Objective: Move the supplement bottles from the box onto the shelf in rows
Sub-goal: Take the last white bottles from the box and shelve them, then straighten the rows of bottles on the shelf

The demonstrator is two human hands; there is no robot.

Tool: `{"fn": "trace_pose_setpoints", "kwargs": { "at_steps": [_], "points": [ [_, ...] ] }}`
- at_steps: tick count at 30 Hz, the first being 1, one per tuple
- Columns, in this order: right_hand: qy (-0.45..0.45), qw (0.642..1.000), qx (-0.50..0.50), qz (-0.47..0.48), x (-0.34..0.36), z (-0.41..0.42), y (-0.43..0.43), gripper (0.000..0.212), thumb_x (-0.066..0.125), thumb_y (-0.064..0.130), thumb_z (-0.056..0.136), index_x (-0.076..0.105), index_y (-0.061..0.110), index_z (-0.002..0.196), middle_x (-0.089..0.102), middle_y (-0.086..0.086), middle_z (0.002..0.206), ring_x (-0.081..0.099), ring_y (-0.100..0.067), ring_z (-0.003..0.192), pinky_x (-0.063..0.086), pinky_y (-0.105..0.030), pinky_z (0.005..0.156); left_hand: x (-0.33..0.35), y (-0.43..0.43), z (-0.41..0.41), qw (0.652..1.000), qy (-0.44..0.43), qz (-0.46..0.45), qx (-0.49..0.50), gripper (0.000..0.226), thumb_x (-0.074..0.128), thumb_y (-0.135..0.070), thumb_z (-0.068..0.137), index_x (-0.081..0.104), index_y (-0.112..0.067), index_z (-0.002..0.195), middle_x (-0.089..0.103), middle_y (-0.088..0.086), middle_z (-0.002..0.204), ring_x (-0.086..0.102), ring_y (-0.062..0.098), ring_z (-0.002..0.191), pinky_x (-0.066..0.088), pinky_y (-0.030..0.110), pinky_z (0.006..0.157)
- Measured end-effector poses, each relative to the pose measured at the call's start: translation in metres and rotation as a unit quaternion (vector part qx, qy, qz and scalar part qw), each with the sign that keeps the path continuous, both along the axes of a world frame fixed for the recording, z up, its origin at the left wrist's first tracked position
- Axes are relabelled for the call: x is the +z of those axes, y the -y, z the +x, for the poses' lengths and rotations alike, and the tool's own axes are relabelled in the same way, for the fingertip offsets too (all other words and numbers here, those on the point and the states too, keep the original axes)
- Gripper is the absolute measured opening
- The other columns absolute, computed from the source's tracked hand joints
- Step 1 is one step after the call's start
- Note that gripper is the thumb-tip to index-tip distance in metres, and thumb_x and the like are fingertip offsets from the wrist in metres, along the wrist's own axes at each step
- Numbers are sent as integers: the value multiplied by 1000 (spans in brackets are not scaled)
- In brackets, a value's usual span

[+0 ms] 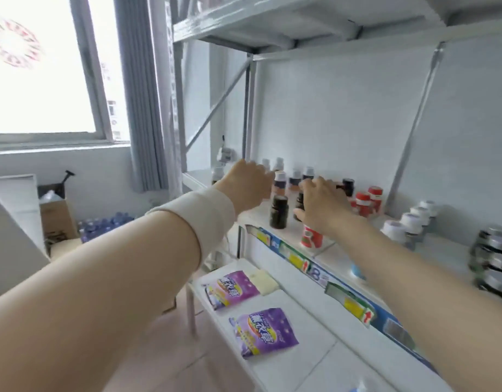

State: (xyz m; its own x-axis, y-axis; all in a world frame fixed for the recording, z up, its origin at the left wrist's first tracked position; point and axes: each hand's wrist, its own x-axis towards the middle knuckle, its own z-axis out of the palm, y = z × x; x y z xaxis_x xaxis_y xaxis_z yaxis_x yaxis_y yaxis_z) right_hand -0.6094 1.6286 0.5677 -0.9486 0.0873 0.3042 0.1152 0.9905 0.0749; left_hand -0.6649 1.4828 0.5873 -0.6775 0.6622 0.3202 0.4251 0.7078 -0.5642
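Observation:
The white shelf (256, 219) holds several supplement bottles: white-capped ones at the back (278, 164), a dark brown bottle (278, 212) near the front, red ones (364, 203) to the right. My left hand (248, 185) reaches in over the back bottles, its back towards me; its fingertips are hidden beside a white-capped bottle (280, 181). My right hand (324, 206) curls over a second dark bottle (299, 200), thumb on its near side. A red and white bottle (312, 236) stands just under that wrist at the shelf's front edge.
More white-capped bottles (411, 222) and stacked dark jars (493, 257) fill the shelf's right. Price labels (296, 257) line its front edge. Purple bags (261, 332) lie on the lower shelf. A cardboard box (57, 219) and packed water bottles (105, 222) stand by the window wall.

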Motion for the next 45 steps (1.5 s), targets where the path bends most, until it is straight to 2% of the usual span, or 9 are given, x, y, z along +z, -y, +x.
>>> {"fn": "trace_pose_setpoints", "kwargs": {
  "at_steps": [7, 11, 14, 18, 23, 30, 36, 40, 45],
  "points": [
    [52, 992, 118, 5, -43, -145, 205, 55, 47, 36, 93, 32, 7, 137, 37, -15, 140, 35, -33, 129, 34, -41, 101, -54, 223, -107, 984, 75, 33, 156, 38, 43, -23, 97, 42, -11, 132, 53, 8, 130, 52, 26, 119, 41, 35, 96],
    [85, 982, 165, 29, -78, -209, 286, 52, 47, 30, 93, 32, 9, 139, 37, -16, 141, 35, -34, 130, 33, -43, 104, -88, 306, -154, 970, 118, 51, 205, 40, 45, -23, 96, 42, -10, 134, 51, 9, 133, 49, 27, 122, 39, 35, 99],
    [106, 975, 191, 35, -103, -264, 329, 55, 47, 33, 93, 30, 9, 140, 37, -15, 141, 34, -32, 131, 32, -42, 106, -115, 353, -199, 963, 132, 52, 229, 42, 48, -25, 95, 40, -11, 134, 51, 10, 134, 49, 27, 123, 39, 36, 99],
    [129, 967, 212, 47, -142, -349, 372, 50, 46, 33, 94, 34, 10, 136, 40, -14, 137, 37, -31, 127, 34, -42, 103, -151, 399, -280, 951, 165, 58, 255, 46, 52, -30, 93, 40, -10, 133, 51, 11, 132, 50, 28, 122, 40, 37, 98],
    [167, 957, 233, 49, -201, -475, 410, 57, 47, 39, 93, 31, 10, 139, 40, -13, 138, 38, -30, 127, 34, -41, 106, -203, 443, -399, 937, 209, 52, 274, 43, 53, -31, 93, 44, -10, 129, 54, 11, 129, 52, 27, 118, 42, 36, 94],
    [261, 928, 257, 62, -269, -616, 466, 50, 45, 38, 94, 35, 11, 135, 42, -12, 136, 39, -29, 126, 37, -38, 102, -285, 525, -516, 879, 327, 77, 338, 31, 47, -24, 94, 46, -10, 122, 56, 10, 124, 53, 28, 115, 43, 35, 91],
    [327, 900, 277, 76, -333, -712, 533, 49, 45, 38, 94, 35, 12, 135, 43, -10, 135, 41, -28, 125, 37, -38, 100, -357, 591, -594, 849, 380, 86, 357, 26, 45, -19, 94, 48, -10, 118, 58, 10, 117, 56, 28, 107, 43, 34, 83],
    [379, 879, 276, 83, -399, -764, 573, 50, 43, 39, 95, 33, 13, 136, 43, -9, 135, 41, -28, 124, 37, -36, 98, -419, 626, -660, 835, 415, 108, 346, 24, 43, -14, 93, 48, -9, 116, 59, 11, 116, 56, 29, 107, 43, 35, 82],
    [486, 842, 231, 47, -483, -807, 622, 52, 44, 39, 94, 32, 13, 138, 43, -8, 136, 40, -28, 125, 37, -36, 99, -501, 660, -718, 790, 499, 109, 338, 26, 41, -12, 96, 48, -9, 121, 58, 12, 120, 57, 28, 108, 45, 34, 86]
  ]
}}
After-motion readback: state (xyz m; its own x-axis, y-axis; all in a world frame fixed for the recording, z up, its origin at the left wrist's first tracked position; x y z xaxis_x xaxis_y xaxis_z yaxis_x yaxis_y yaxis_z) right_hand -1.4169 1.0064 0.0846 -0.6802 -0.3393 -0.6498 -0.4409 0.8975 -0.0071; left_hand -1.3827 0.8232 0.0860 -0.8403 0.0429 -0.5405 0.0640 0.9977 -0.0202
